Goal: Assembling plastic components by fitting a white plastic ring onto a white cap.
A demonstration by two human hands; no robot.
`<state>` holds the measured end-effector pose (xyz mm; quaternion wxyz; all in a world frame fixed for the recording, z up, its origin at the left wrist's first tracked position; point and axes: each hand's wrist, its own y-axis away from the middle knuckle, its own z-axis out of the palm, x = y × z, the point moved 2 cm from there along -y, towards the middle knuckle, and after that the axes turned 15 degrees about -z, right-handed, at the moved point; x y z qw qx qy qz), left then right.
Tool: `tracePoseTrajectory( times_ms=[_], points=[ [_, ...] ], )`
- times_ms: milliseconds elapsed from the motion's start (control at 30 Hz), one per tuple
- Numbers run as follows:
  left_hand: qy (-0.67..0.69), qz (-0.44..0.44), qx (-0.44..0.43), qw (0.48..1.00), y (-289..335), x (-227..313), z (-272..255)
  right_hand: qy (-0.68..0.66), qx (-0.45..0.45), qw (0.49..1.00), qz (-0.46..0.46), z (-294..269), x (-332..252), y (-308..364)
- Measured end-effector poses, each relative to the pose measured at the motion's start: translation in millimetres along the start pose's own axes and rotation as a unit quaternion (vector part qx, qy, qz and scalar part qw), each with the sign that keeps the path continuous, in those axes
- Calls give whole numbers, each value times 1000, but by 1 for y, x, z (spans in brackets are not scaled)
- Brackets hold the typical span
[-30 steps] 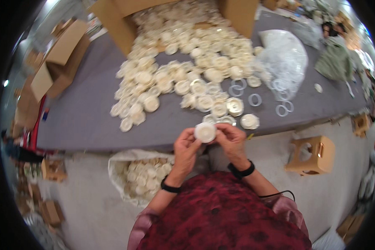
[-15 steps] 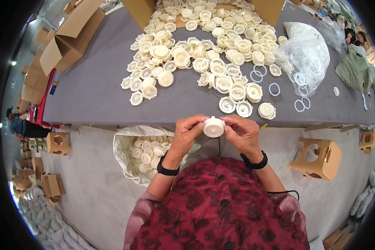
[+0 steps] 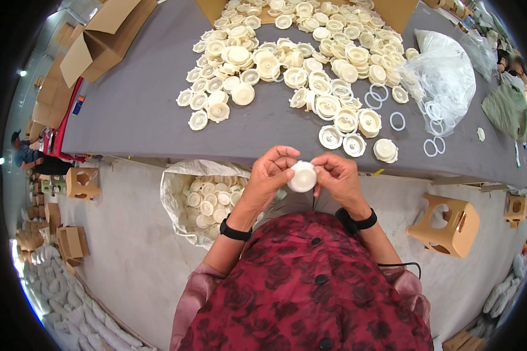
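Note:
Both my hands hold one round cream plastic disc (image 3: 303, 176) just in front of my chest, below the table's near edge. My left hand (image 3: 271, 174) grips its left side with curled fingers, and my right hand (image 3: 335, 177) pinches its right side. Each wrist carries a black band. On the grey table (image 3: 134, 111) above my hands lies a wide heap of the same cream discs (image 3: 298, 52). Three of these discs (image 3: 355, 141) sit nearest the table edge. Thin white rings (image 3: 397, 121) lie loose to the right of the heap.
A white sack (image 3: 202, 199) with several finished discs stands open on the floor at my left. A clear plastic bag (image 3: 445, 76) of rings lies on the table's right. A tan plastic stool (image 3: 445, 225) is at my right, cardboard boxes (image 3: 102, 35) at the upper left.
The view has tilted down and the table has slid up the picture. My hands keep the disc between them and have turned it slightly.

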<state>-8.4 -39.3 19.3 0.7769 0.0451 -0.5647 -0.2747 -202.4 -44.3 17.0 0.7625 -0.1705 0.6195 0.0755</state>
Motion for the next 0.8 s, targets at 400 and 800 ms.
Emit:
tracePoseTrajectory(
  times_ms=[400,800],
  points=[
    [47,133,19,990,-9,-21,18,-229,188,955,-25,13,19,2],
    [-32,83,4,996,1,-14,-12,98,-41,981,-165,-11,-3,0]
  ],
)
